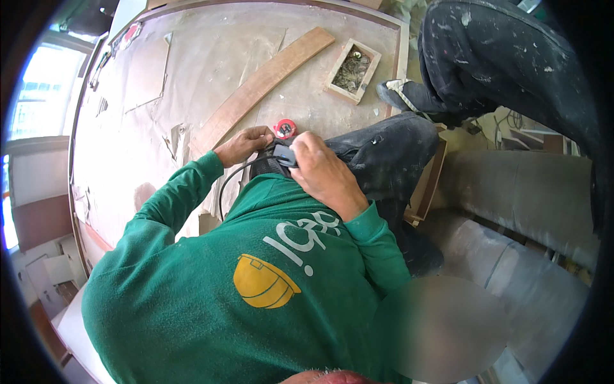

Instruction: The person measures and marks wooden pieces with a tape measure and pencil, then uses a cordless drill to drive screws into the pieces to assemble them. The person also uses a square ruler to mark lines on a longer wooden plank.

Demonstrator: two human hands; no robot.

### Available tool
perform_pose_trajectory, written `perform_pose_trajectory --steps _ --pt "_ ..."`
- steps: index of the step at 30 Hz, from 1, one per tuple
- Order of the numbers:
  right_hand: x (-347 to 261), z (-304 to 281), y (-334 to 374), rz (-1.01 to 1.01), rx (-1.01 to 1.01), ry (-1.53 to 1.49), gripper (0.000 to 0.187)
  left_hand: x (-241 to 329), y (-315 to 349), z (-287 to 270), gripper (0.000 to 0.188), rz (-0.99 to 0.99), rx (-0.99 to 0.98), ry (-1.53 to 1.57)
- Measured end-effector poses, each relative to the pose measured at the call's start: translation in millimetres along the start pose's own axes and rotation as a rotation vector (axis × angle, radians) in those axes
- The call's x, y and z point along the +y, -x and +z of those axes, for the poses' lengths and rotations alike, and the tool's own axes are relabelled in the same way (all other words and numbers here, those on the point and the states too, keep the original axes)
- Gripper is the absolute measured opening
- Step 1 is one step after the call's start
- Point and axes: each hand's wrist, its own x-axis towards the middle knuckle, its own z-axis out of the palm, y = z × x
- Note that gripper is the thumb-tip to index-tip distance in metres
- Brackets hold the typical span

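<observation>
Both of my hands are at my waist, in front of my green sweatshirt. My right hand is closed around a small dark grey rectangular device. From that device a black cable loops out to the left and down. My left hand pinches the edge of a dark fabric piece, like a pouch or waistband, beside the device. Just beyond my fingers lies a red tape measure on the paper-covered work surface.
A long wooden board lies across the surface. Farther right stands a wooden box holding small metal pieces. Dark-trousered legs occupy the upper right; whose the farther one is, I cannot tell. A raised wooden rim edges the surface.
</observation>
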Motion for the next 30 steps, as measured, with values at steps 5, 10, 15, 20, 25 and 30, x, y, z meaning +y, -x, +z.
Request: perform_pose_trajectory --steps 5,10,15,20,25,30 --pt "-18.7 0.7 -17.3 0.037 -0.125 0.153 0.035 28.1 10.1 -2.5 0.025 0.037 -0.130 -0.017" --pt "-29.7 -0.8 -14.4 -0.021 -0.066 0.193 0.024 35.7 32.4 -4.9 0.030 0.029 -0.103 0.115" --pt "10.2 0.9 7.6 0.084 0.028 -0.181 0.044 39.0 47.7 -6.2 0.031 0.171 -0.040 -0.116" --pt "10.8 0.5 0.7 0.082 -0.021 -0.230 0.043 28.3 54.4 -0.2 0.034 0.064 0.068 -0.293" --pt "30.8 41.0 10.2 0.036 0.112 -0.196 0.042 6.0 57.9 -20.3 0.029 0.301 0.108 -0.694" --pt "5.5 58.2 -4.0 -0.026 -0.035 0.020 0.041 -20.6 91.2 -52.2 0.025 -0.148 -0.183 -0.671"
